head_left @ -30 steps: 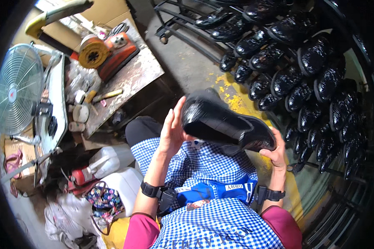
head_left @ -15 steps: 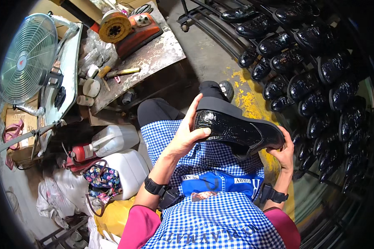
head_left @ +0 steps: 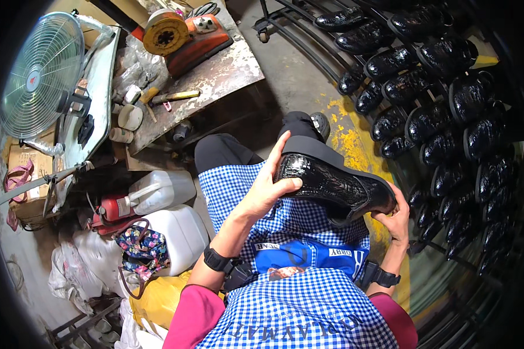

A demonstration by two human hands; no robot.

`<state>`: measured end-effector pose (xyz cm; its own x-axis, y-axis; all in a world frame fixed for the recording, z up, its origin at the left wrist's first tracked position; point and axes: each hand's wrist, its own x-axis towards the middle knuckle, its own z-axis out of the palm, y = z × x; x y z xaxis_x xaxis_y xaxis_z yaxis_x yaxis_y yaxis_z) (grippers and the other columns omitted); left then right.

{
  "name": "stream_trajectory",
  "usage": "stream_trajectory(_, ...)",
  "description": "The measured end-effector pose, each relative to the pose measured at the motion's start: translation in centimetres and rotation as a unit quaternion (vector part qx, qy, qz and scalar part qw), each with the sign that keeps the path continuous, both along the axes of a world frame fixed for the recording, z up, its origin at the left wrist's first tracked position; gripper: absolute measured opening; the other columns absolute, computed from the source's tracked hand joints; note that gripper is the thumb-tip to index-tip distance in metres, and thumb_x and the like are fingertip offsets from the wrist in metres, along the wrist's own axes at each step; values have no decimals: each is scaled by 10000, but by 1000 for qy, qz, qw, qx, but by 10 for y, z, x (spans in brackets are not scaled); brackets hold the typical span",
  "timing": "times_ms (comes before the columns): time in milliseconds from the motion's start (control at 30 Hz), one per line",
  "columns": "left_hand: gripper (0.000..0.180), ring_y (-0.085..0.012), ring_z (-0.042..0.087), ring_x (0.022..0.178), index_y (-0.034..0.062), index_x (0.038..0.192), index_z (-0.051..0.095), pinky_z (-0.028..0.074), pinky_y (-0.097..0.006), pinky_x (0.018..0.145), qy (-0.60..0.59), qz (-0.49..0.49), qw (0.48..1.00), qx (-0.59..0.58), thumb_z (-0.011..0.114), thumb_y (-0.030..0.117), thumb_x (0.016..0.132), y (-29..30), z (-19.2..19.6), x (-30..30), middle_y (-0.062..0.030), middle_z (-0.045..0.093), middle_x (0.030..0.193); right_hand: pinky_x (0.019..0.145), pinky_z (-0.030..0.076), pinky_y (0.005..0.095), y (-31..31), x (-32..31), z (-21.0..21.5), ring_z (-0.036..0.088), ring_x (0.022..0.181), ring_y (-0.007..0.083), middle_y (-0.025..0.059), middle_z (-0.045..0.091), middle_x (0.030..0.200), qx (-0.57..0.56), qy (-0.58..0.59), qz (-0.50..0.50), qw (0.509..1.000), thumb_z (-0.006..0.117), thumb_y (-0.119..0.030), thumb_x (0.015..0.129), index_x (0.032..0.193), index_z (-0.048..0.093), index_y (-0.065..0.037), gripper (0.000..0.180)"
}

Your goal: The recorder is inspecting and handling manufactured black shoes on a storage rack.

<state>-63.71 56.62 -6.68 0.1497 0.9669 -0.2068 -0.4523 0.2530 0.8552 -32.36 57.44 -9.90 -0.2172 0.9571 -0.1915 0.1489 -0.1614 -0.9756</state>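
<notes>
A glossy black shoe point(head_left: 317, 179) with a textured, crocodile-like upper is held sideways above my lap, between both hands. Its thick dark sole point(head_left: 311, 148) faces up and away from me. My left hand point(head_left: 269, 187) grips the left end, the thumb pressed on the shiny upper and the fingers stretched up along the sole. At the other end, my right hand point(head_left: 395, 216) is closed round the tip, with some fingers hidden behind it. Below the shoe lies my blue-and-white checked apron point(head_left: 291, 235).
Racks of similar glossy black shoes point(head_left: 428, 119) stand at the right. At the far left are a worn workbench point(head_left: 227, 70) with a hammer point(head_left: 177, 95) and an orange machine point(head_left: 201, 43), and a fan point(head_left: 38, 78). White plastic jugs point(head_left: 186, 238) and a floral bag point(head_left: 142, 247) sit lower left.
The shoe has tilted slightly in my hands, and the view has shifted a little. Both hands keep hold of its two ends.
</notes>
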Motion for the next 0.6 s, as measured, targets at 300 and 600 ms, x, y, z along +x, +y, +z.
stream_trajectory(300, 774, -165, 442, 1131, 34, 1364, 266, 342, -269, 961, 130, 2, 990, -58, 677, 171, 723, -1, 1, -11, -85, 434, 1261, 825, 457, 283, -1, -2, 24, 598, 908, 163, 104, 624, 995, 69, -101, -1, 992, 715, -39, 531, 1146, 518, 16, 649)
stream_trajectory(600, 761, -155, 462, 1098, 18, 1335, 321, 363, -258, 937, 116, 34, 992, -48, 708, 93, 685, -3, -2, -8, -78, 473, 1217, 795, 466, 280, 5, -5, 29, 616, 864, 171, 113, 637, 950, 119, -146, -4, 982, 702, -37, 529, 1116, 545, 2, 609)
